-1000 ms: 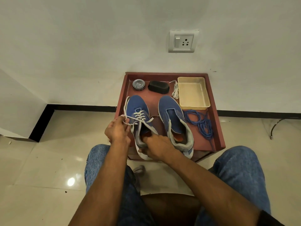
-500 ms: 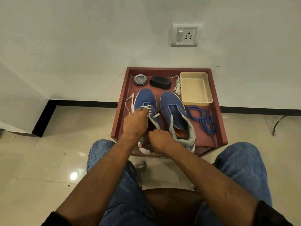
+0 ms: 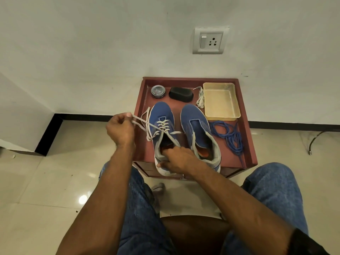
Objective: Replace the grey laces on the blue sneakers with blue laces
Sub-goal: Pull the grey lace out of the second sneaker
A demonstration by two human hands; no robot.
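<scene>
We see no readable brand or writing: the round tin (image 3: 158, 91) at the back left has a label too small to read, and the sneakers show no logo. The left hand (image 3: 120, 128) is raised off the left edge of the red bench (image 3: 247, 126), its grip pinching the grey lace (image 3: 147, 124) between thumb and fingertips, with the lace drawn taut from the upper eyelets of the left sneaker (image 3: 162, 129). The lower rows remain laced, and one loose end curls beside the toe. The right hand (image 3: 177, 159) holds that sneaker at the heel, fingers curled into the collar and thumb on the outer heel; the heel overhangs the near bench edge. The right sneaker (image 3: 197, 129) stands just beside it, unlaced, orange insole showing, heel also at the near edge. The blue laces (image 3: 230, 137) lie in a loose tangle right of that sneaker, reaching the right rim. Behind them a cream tray (image 3: 237, 107) sits in the back right corner, with a bundled pale lace (image 3: 200, 100) touching its left wall. A black oval object (image 3: 181, 94) lies between the tin and the bundle. The bench has a raised rim and backs against the wall, under a switch socket (image 3: 209, 42). Open tiled floor (image 3: 46, 181) spreads to the left; denim knees (image 3: 276, 190) flank the near side.
</scene>
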